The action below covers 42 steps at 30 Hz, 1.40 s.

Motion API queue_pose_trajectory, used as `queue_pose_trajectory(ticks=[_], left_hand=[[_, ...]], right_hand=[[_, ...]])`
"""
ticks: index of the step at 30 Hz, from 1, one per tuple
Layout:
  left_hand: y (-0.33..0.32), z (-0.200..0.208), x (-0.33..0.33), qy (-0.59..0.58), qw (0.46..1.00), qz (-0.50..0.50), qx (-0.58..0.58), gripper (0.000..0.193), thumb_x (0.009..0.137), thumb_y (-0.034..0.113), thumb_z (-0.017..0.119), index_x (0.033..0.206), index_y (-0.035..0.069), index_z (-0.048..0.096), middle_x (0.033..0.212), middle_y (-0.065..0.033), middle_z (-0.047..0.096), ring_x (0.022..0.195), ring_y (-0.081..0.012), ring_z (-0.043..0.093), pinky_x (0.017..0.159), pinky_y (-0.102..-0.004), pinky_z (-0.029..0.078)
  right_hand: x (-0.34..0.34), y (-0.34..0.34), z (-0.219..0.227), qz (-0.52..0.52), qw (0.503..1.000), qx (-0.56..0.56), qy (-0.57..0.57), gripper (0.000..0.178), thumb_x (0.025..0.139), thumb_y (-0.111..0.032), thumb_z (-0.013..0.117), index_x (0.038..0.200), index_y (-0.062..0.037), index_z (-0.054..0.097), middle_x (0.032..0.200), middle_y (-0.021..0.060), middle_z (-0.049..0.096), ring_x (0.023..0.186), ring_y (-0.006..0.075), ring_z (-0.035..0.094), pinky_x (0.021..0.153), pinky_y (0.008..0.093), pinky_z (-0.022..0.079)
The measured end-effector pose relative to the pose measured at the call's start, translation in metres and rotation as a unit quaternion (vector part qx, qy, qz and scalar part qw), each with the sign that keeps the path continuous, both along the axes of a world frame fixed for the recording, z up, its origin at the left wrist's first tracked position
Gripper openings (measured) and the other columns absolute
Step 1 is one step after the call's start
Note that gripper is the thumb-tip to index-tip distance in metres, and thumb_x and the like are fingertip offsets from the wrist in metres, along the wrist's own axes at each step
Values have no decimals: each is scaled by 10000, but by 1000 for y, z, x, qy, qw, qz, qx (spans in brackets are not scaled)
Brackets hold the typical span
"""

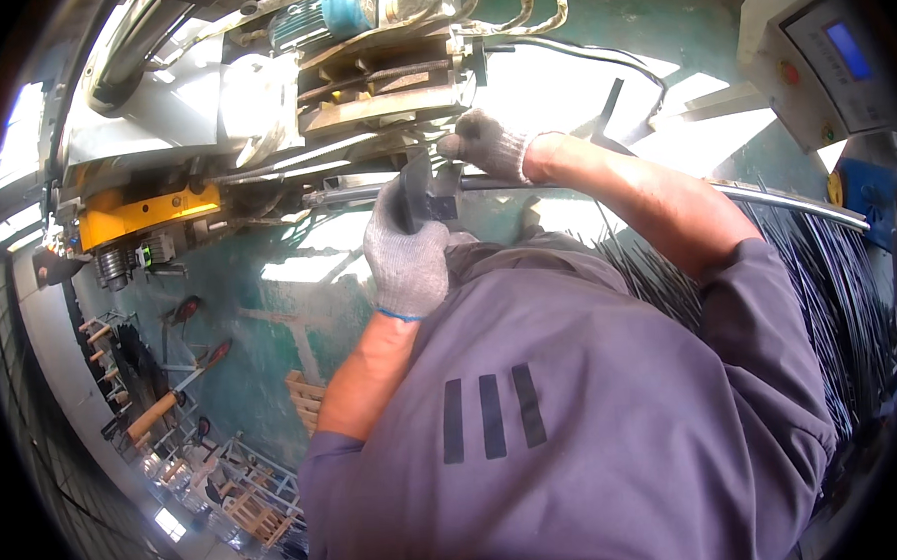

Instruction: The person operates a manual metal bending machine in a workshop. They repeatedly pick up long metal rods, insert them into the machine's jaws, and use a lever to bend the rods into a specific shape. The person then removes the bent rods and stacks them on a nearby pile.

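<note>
Left grip [407, 257] closed on dark plate [418, 186] at metal bar [350, 195]; right grip [491, 145] half-curled beyond bar, contents indeterminable. Advise holding plate steady.

Gloves [408, 267] are matt cloth, rail [787, 196] glossy metal.

A dark, flat, angular piece [417, 188] stands roughly upright, its lower part partly hidden, in the frame's upper centre.
</note>
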<state>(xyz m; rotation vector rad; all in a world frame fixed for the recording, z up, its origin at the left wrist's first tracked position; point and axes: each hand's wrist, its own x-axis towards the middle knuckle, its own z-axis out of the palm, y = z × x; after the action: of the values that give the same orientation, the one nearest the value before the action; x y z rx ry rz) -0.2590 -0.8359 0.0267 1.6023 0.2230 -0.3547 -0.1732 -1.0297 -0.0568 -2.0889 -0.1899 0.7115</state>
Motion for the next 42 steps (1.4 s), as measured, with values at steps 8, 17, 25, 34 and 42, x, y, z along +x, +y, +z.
queue_pose_trajectory(ticks=[8,17,25,34,42], left_hand=[[5,-17,-2,-24,999,-16,15,389,877,-83,707,1260,-22,679,1062,-96,733,995,-172,701,901,-334,569],[90,8,25,-54,960,-264,82,648,888,187,903,1417,-70,630,1254,-154,725,1138,-189,711,990,-359,595],[258,0,31,-257,903,14,343,374,893,61,807,1245,-30,720,1197,-159,739,1074,-262,733,980,-374,592],[463,-3,85,-373,790,97,476,343,858,34,767,1195,5,711,1260,-188,734,1183,-400,682,1069,-477,546],[659,9,192,-374,731,-4,571,633,841,70,822,1440,12,626,1476,-220,633,1401,-437,548,1200,-520,463]], right_hand=[[-43,8,85,-29,976,-197,-85,286,1061,-117,592,1301,-41,729,1127,211,803,1029,401,784,904,487,619],[-94,-2,63,-205,916,-243,-242,285,985,-198,754,1243,-80,775,1177,207,777,1135,416,726,1009,502,564],[-116,36,118,-433,737,-142,-500,213,1046,-104,775,1219,21,784,1190,93,816,1065,153,760,951,286,606],[-50,290,136,-184,847,141,-478,262,840,92,821,1081,19,751,969,162,756,916,335,736,852,401,588],[-4,473,99,-182,882,83,-427,199,884,2,838,1072,-35,785,975,149,779,875,315,753,798,411,590]])
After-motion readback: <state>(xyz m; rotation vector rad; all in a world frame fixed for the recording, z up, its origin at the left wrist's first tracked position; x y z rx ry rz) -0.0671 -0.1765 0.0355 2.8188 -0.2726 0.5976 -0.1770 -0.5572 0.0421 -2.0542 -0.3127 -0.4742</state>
